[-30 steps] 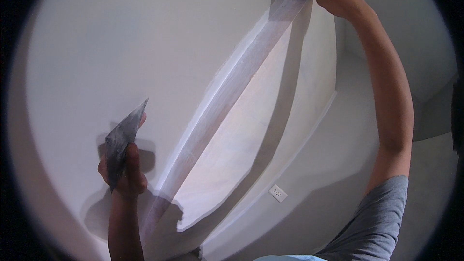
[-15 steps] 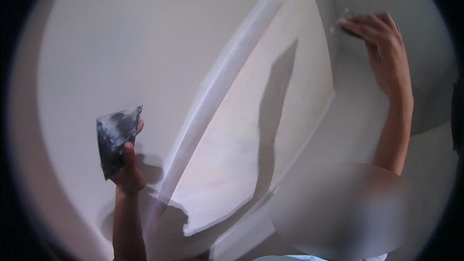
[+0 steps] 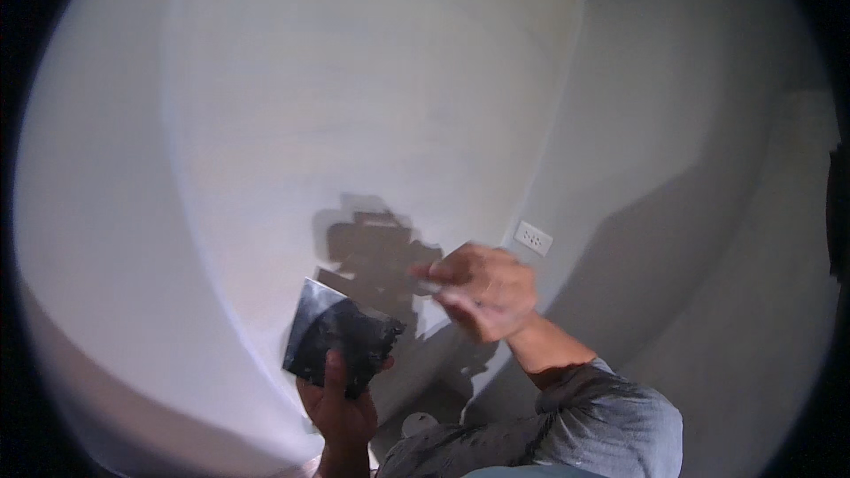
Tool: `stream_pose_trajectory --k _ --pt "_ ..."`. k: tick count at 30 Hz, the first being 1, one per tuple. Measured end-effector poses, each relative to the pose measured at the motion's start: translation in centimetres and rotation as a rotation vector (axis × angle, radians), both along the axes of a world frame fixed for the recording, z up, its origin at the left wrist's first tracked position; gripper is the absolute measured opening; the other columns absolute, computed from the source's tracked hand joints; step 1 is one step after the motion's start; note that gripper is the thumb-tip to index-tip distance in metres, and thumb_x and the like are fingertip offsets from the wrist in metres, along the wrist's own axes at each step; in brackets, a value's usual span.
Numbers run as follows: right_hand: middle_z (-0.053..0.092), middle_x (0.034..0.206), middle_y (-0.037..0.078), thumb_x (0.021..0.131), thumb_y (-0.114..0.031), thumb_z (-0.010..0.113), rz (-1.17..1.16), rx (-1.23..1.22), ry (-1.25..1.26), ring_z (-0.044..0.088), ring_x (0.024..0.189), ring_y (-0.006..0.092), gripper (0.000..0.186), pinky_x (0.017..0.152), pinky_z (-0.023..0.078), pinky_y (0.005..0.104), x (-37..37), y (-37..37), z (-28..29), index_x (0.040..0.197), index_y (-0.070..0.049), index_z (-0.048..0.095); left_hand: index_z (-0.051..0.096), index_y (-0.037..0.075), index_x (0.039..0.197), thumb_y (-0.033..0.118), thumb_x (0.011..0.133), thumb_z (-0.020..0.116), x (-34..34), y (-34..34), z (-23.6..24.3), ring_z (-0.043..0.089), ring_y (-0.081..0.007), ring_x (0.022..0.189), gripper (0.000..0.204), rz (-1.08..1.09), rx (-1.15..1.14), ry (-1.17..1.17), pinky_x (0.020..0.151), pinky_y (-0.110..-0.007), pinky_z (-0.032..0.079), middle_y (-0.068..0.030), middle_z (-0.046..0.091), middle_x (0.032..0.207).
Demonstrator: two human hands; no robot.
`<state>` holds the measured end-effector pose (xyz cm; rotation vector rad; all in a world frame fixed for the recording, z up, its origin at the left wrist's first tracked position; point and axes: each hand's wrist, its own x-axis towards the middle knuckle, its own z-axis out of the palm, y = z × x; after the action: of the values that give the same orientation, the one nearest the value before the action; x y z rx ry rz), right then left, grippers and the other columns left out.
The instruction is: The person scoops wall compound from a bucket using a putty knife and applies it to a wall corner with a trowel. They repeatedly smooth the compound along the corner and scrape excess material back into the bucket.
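My left hand (image 3: 341,412) grips a dark, flat, four-sided plate (image 3: 336,336) from below, the thumb lying on its face. Whitish paste is smeared over the plate's upper part, and one of its edges looks ragged. Just right of the plate and a little higher, my right hand (image 3: 491,292) is closed, blurred by motion. Between its fingertips is a small greyish flat scraper (image 3: 428,286), mostly hidden by the fingers. The scraper and the plate are apart.
Pale walls (image 3: 372,106) surround me and meet at a corner line right of the middle. A white wall socket (image 3: 534,237) is just beyond my right hand. Shadows of my arms and the plate fall on the wall. Low down sits a small white round thing (image 3: 419,425).
My right hand has come down and left from high on the right, close to the plate. The plate in my left hand now appears lower and further right. The view has swung toward another wall.
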<state>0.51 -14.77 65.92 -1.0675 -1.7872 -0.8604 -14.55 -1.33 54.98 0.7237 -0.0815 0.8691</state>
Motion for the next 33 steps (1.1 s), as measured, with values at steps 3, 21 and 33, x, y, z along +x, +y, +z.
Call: stream_pose_trajectory --k 3,21,33 --pt "0.072 0.107 0.015 0.086 -0.016 0.074 -0.057 -0.003 -0.222 0.068 0.078 0.0226 0.024 0.069 0.059 0.0335 3.2 -3.0 -2.7 0.108 -0.009 0.070 0.051 0.000 0.130 0.024 0.100 0.053 4.3 -3.5 0.4 0.065 -0.0259 0.107 0.039 -0.166 -0.203 0.051 0.087 -0.040 0.058 -0.0145 0.064 0.118" --pt "0.069 0.102 0.007 0.094 -0.015 0.067 -0.108 -0.103 1.444 0.066 0.091 0.0160 0.029 0.084 0.054 0.0339 23.4 -17.6 -15.7 0.118 0.001 0.063 0.052 0.003 0.130 0.027 0.096 0.063 22.6 -13.3 -2.6 0.062 -0.0261 0.111 0.043 -0.037 -0.131 0.355 0.084 -0.041 0.062 -0.0106 0.059 0.123" --pt "0.068 0.105 0.008 0.089 -0.007 0.070 0.290 -0.128 1.858 0.064 0.095 0.0142 0.038 0.090 0.050 0.0286 23.6 -16.1 -21.4 0.123 0.007 0.061 0.047 -0.011 0.134 0.024 0.104 0.052 28.8 -16.6 -11.4 0.057 -0.0206 0.113 0.047 0.445 0.451 0.203 0.098 -0.034 0.046 -0.0179 0.059 0.123"
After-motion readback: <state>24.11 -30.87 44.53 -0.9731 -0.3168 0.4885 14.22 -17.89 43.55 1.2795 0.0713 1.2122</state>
